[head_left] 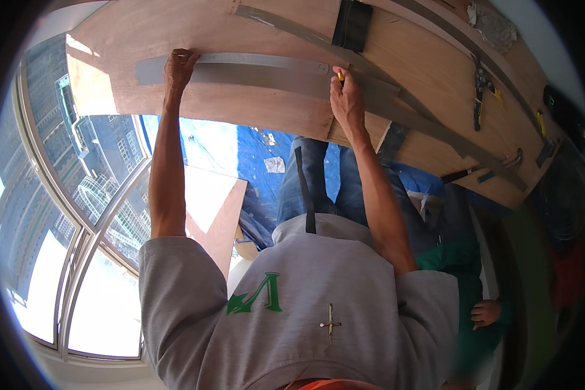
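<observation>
A steel ruler point(260, 60) lies along a long grey strip point(247, 77) on the wooden board. My left hand point(180, 67) is closed at the ruler's left end, thumb and fingers gripping it against the strip. Close to the ruler's right end, my right hand point(348, 97) is wrapped round a small yellow tool point(340, 77). Its tip points at the strip; most of it is hidden in the fist, so its exact kind cannot be made out.
Another grey strip point(286, 25) crosses under a black piece point(353, 26). Pliers or snips point(480, 91) and a hammer point(513, 159) lie on the board's right. Blue sheeting point(214, 140) covers the floor. Windows point(97, 227) stand left; another person in a green sleeve point(465, 273) is at lower right.
</observation>
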The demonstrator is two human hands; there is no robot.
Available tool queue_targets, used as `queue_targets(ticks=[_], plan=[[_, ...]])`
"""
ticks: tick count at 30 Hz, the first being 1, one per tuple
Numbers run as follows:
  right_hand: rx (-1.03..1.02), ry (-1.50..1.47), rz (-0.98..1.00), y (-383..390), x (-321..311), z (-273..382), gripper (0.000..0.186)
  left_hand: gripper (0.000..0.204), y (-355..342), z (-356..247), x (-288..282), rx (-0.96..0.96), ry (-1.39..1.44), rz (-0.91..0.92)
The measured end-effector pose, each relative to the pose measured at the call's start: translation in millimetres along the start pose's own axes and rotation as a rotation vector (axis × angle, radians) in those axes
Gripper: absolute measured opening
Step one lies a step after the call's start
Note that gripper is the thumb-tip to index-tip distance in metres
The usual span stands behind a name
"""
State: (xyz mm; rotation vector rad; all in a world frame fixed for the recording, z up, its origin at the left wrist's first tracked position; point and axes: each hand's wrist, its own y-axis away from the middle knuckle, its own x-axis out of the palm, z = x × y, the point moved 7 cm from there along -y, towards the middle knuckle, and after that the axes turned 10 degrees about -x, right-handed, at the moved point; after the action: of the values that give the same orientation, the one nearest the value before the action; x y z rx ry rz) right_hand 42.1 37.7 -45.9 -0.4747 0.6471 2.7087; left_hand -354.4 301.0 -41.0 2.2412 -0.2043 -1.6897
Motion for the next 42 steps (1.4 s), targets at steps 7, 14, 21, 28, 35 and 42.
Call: queue_targets(ticks=[7, 14, 21, 28, 35, 42], plan=[[0.184, -0.447, 0.003, -11.9, 8.0, -17.7, 0.026, 0.028, 8.0, -6.5, 7.1, -0.044, 0.199, 0.009], [0.213, -0.556, -0.09, -11.1, -76.5, -22.6, 0.028, 0.03, 37.2, -69.3, 9.1, 0.054, 0.259, 0.128], [0.29, -0.336, -0.163, 13.8, -172.5, -73.8, 0.021, 0.029, 107.1, -143.7, 70.3, 0.083, 0.298, 0.156], [0.281, -0.265, -0.107, 20.8, -167.8, -95.8, 0.02, 0.026, 119.3, -140.5, 85.7, 0.054, 0.258, 0.065], [0.153, -0.073, -0.156, 13.0, -153.0, -90.9, 0.021, 0.026, 113.2, -128.7, 85.3, 0.036, 0.245, 0.04], [-0.009, 0.068, -0.207, 4.7, -154.3, -82.8, 0.019, 0.027, 116.6, -127.1, 85.2, 0.032, 0.305, -0.003]])
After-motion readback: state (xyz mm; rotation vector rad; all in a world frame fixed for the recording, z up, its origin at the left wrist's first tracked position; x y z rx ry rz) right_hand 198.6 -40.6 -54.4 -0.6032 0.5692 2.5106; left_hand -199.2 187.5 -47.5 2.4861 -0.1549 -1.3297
